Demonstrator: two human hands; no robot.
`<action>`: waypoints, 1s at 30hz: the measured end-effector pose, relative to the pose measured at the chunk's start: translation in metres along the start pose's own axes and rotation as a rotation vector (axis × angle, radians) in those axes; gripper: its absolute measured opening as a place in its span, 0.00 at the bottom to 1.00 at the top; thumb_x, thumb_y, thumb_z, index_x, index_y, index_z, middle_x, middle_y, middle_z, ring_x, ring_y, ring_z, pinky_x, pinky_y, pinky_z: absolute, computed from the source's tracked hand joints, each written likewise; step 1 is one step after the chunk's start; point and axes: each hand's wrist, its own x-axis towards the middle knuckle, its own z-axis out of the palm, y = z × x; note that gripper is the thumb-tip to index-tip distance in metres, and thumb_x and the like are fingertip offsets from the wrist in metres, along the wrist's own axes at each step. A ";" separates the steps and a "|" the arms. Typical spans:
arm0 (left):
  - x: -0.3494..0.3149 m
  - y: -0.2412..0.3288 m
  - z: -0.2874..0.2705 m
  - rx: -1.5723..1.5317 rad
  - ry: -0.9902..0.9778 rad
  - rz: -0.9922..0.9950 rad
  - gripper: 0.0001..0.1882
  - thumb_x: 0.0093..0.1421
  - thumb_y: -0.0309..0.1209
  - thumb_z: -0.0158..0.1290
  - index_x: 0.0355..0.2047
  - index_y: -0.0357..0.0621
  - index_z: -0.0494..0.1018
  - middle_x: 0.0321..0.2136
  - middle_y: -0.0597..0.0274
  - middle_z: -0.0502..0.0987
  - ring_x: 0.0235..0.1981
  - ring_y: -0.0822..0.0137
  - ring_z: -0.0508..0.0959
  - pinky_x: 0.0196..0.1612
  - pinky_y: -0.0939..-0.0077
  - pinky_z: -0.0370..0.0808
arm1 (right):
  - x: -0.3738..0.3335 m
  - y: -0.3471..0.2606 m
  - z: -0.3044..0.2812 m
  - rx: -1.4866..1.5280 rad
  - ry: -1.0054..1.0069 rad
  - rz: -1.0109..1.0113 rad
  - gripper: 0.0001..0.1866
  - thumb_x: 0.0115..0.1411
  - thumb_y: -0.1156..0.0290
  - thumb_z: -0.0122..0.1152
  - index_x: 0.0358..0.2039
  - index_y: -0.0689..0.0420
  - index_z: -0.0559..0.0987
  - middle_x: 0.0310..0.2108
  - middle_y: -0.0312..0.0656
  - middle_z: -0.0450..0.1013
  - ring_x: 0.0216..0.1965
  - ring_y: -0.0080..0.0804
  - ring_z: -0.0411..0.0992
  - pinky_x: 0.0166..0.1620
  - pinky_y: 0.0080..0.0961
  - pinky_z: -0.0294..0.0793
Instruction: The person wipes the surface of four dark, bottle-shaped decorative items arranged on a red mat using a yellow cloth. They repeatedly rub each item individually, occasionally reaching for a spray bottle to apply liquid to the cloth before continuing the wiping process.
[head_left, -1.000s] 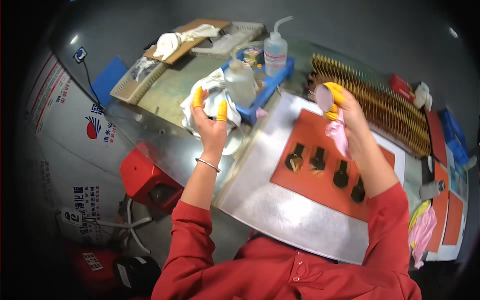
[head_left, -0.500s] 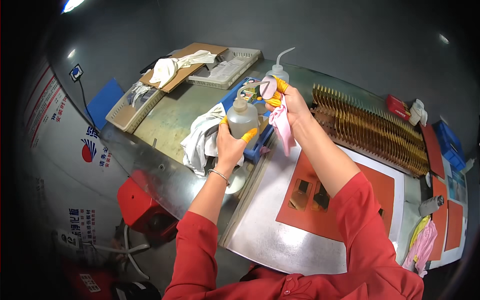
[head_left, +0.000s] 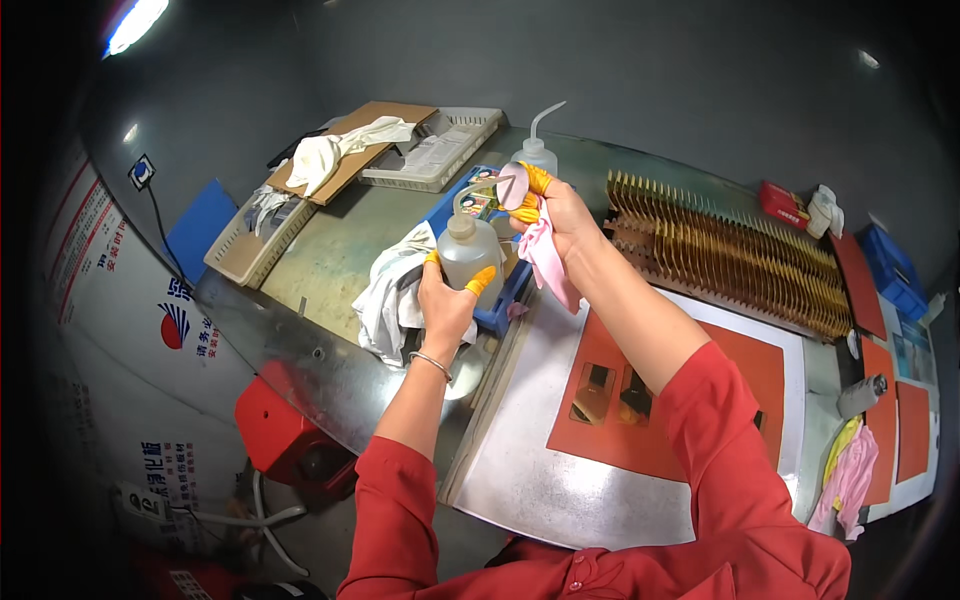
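Note:
My left hand, with yellow finger cots, is wrapped round a translucent squeeze wash bottle held upright above the bench. The bottle's bent spout reaches right to a pink cloth in my right hand. Yellow cots cover that hand's fingers too, and they are closed on the cloth. Part of the cloth is drawn smooth over the fingers at the spout tip, while the rest hangs below. Behind the bottle lies a crumpled white cloth beside a blue tray.
A second wash bottle stands behind my right hand. Rows of thin plates fill a rack at the right. Dark glossy pieces lie on an orange-red mat in front of me. White baskets and cardboard sit at back left.
The view has shifted slightly, so the bench and hands appear a little left of before. Both hands keep their holds, and the spout stays against the pink cloth.

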 end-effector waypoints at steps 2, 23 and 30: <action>-0.002 0.003 0.000 -0.036 0.002 -0.009 0.31 0.41 0.33 0.67 0.43 0.33 0.67 0.37 0.52 0.75 0.38 0.61 0.76 0.42 0.71 0.71 | -0.001 0.000 0.000 -0.014 0.034 0.003 0.11 0.61 0.68 0.43 0.36 0.57 0.74 0.27 0.39 0.73 0.19 0.24 0.71 0.16 0.19 0.68; -0.127 0.020 0.009 0.105 -0.252 0.179 0.22 0.61 0.28 0.48 0.54 0.34 0.60 0.53 0.54 0.65 0.56 0.63 0.62 0.59 0.68 0.54 | -0.431 -0.152 -0.134 -1.523 0.644 0.236 0.11 0.57 0.65 0.55 0.33 0.60 0.75 0.24 0.34 0.71 0.21 0.20 0.66 0.25 0.21 0.68; -0.153 0.027 0.045 0.332 -0.496 0.142 0.19 0.60 0.28 0.48 0.51 0.35 0.63 0.49 0.53 0.67 0.53 0.60 0.65 0.55 0.69 0.60 | -0.430 -0.116 -0.168 -1.979 0.440 0.226 0.09 0.52 0.66 0.55 0.26 0.59 0.76 0.25 0.47 0.73 0.30 0.48 0.72 0.33 0.36 0.71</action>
